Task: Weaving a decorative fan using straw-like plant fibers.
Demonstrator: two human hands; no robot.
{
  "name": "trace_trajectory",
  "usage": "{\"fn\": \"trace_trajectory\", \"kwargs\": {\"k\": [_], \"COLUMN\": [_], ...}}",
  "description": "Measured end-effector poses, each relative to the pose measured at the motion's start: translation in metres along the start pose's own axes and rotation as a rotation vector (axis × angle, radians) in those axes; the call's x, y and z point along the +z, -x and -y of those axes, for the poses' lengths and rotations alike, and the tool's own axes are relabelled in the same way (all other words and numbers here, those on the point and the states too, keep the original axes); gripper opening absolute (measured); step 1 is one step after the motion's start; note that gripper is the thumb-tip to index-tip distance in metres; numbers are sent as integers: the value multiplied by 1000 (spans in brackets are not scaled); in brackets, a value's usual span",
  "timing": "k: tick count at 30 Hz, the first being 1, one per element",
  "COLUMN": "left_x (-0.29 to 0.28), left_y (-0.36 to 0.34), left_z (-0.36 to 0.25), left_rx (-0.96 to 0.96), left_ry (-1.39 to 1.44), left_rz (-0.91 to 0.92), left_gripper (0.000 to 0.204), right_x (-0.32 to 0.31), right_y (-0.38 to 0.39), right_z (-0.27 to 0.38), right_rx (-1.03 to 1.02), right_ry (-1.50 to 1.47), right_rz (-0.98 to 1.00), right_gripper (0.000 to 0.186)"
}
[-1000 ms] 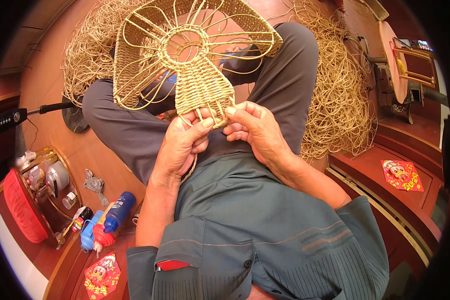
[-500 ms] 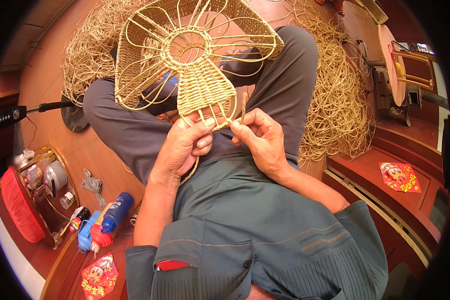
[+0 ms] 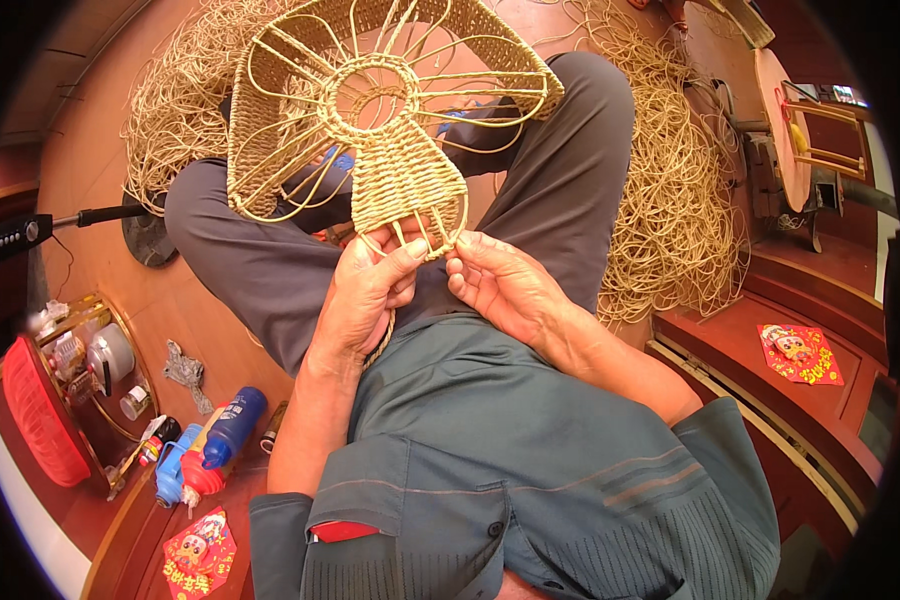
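A woven cord basket (image 3: 406, 182) on a wire frame rests across my legs. Its side wall is densely woven, while open wire loops fan out from a central ring. One wedge-shaped section below the ring is filled with weaving, and its near edge points at me. My left hand (image 3: 372, 290) grips that near edge, thumb on top and fingers beneath. At the right corner of the same edge, my right hand (image 3: 510, 290) pinches the cord strand against the frame. A length of cord hangs below my left hand.
Big heaps of loose cord (image 3: 670, 190) lie on the floor at right and far left (image 3: 195, 100). To the left are a fan stand (image 3: 150, 240), a blue bottle (image 3: 235, 425) and a red basket (image 3: 40, 415). A round stool (image 3: 780, 130) stands at far right.
My right hand has moved slightly left and down against the corner of the woven section. The strand that stood up from its fingers no longer shows. The basket has shifted slightly left.
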State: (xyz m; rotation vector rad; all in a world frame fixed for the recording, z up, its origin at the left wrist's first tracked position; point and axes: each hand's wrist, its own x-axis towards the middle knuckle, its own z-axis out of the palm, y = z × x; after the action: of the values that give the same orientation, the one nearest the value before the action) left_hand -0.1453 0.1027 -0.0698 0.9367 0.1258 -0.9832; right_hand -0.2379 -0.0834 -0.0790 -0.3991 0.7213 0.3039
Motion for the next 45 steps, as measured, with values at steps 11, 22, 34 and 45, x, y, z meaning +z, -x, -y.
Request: {"fn": "trace_trajectory", "kwargs": {"k": [11, 22, 34, 45], "left_x": [4, 3, 8, 34], "left_y": [1, 3, 4, 32], "left_z": [-7, -4, -6, -2], "left_rx": [-5, 55, 100, 544], "left_ry": [71, 71, 33, -798], "left_rz": [14, 1, -74, -397], "left_gripper": [38, 40, 46, 19], "right_x": [1, 22, 25, 26], "right_y": [1, 13, 1, -7], "right_z": [-2, 8, 4, 9], "right_rx": [25, -69, -228, -199], "right_ry": [-43, 94, 326, 204], "right_rz": [29, 5, -43, 107], "right_gripper": [15, 22, 28, 30]}}
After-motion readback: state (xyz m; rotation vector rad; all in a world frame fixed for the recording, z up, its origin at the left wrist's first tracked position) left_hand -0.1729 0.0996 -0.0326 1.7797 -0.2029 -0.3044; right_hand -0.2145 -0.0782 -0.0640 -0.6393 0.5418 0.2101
